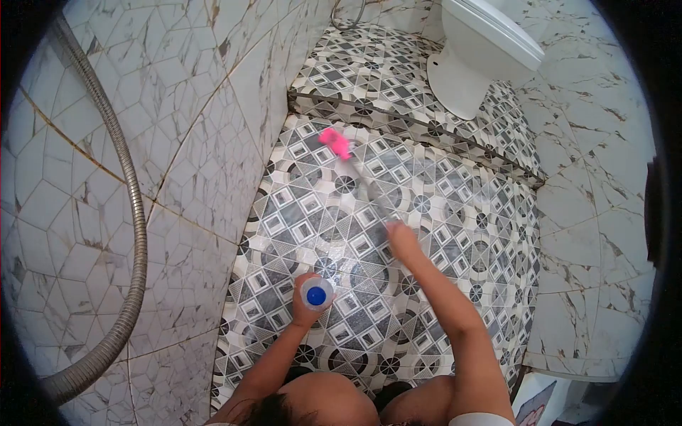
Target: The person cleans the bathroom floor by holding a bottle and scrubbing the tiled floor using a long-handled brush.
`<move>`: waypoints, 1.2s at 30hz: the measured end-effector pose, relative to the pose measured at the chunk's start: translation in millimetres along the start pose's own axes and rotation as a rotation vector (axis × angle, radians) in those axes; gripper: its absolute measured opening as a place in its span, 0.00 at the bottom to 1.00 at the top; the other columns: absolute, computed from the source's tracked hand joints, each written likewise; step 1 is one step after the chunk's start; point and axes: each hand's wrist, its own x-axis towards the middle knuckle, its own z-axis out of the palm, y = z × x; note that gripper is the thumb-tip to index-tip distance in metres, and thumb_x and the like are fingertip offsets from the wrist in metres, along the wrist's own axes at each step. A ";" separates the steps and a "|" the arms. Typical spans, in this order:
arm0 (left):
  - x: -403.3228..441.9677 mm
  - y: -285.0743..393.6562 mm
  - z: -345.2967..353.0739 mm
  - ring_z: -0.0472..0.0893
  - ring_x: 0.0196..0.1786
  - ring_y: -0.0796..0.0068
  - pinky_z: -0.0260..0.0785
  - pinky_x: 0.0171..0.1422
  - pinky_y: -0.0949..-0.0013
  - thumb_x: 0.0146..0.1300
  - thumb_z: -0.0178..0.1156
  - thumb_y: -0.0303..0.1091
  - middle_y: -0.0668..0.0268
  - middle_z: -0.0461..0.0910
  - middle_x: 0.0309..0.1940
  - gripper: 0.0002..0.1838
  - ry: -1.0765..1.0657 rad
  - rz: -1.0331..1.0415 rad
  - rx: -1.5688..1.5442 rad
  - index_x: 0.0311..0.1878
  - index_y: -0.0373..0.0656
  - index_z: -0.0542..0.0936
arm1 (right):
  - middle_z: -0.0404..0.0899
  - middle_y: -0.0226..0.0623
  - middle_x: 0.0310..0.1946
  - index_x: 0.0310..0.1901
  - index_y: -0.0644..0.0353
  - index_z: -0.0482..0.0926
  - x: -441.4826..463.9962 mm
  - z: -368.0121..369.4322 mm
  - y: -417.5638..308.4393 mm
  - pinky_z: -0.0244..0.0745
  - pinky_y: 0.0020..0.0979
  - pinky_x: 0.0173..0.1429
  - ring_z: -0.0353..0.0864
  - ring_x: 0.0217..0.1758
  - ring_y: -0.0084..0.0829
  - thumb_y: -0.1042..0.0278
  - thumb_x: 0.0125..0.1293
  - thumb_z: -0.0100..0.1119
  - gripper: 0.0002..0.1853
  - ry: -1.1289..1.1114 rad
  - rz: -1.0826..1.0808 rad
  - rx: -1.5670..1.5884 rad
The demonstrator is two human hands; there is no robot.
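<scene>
My left hand [302,307] is closed around a pale bottle with a blue cap [317,295], seen from above. My right hand [403,243] grips the end of a long grey handle with a bright pink head, which looks like a scrub brush [334,143]. The handle is blurred and slants away to the upper left. Its pink head is over the patterned floor, close to the step; whether it touches the tiles I cannot tell.
Patterned tiles cover the floor [355,298]. A raised step [419,128] crosses the far side, with a white toilet [483,57] on it. Along the left marbled wall hangs a metal shower hose [135,213]. My knees [323,401] are at the bottom.
</scene>
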 end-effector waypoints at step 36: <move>-10.4 -23.0 0.8 0.75 0.49 0.68 0.68 0.55 0.66 0.42 0.73 0.30 0.63 0.74 0.46 0.33 -0.013 -0.058 0.024 0.54 0.40 0.70 | 0.78 0.60 0.35 0.37 0.68 0.78 -127.0 -75.8 228.4 0.75 0.48 0.38 0.79 0.39 0.55 0.47 0.72 0.32 0.31 0.135 0.553 0.052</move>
